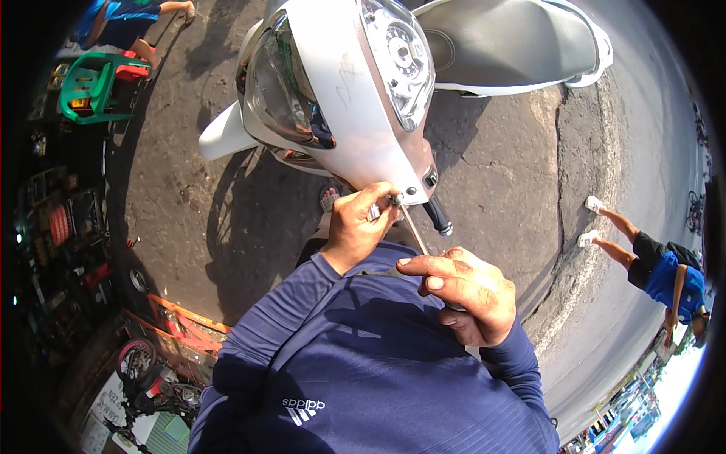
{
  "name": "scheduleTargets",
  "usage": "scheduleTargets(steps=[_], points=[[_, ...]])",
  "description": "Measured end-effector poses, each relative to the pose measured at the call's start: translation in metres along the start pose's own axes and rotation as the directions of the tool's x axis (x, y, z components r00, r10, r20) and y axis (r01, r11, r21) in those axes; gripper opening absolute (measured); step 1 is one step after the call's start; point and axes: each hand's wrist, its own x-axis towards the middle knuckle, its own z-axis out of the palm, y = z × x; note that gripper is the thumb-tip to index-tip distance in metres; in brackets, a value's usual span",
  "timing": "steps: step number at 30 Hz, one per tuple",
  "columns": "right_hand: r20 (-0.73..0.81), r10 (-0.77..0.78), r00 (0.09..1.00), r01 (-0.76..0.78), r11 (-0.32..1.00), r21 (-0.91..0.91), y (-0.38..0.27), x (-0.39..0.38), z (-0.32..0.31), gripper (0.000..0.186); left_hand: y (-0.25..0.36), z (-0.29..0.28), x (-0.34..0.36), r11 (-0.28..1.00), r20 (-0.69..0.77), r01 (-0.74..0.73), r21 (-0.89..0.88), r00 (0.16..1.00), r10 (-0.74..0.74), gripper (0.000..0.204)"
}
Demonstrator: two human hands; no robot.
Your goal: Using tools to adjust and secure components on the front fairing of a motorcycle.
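A white scooter (333,68) with a brown-edged front cowl stands in front of me. My left hand (359,223), a ring on one finger, is closed in a pinch at the cowl's lower corner, beside a black round fastener (411,191). Whatever sits between its fingertips is too small to make out. My right hand (473,295) grips a screwdriver (414,228), most of its handle hidden in the palm. The metal shaft slants up and left, its tip end at my left fingertips. Just right of there a black handlebar grip (437,217) sticks out.
The scooter's instrument cluster (401,57) and grey seat (507,45) lie beyond the cowl. A green plastic chair (87,91) is at the far left, near a person. Another person in a blue shirt (669,280) is by the road at right. Motorcycles (155,390) stand lower left.
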Motion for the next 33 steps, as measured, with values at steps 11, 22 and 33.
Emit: scheduleTargets(steps=[11,22,33], points=[[-0.104,0.368,0.924,-0.232,0.756,0.612,0.011,-0.002,0.006,0.042,-0.002,-0.001,-0.001,1.0,0.018,0.022,0.002,1.0,-0.022,0.032],[-0.051,0.302,0.952,-0.239,0.839,0.489,0.012,0.0,0.003,0.046,0.001,0.001,0.001,1.0,-0.009,0.004,-0.004,1.0,-0.004,0.028],[0.15,0.263,0.953,-0.215,0.937,-0.275,-0.022,0.025,-0.01,0.028,0.001,-0.001,0.0,0.999,-0.033,-0.028,0.028,0.999,0.029,0.024]])
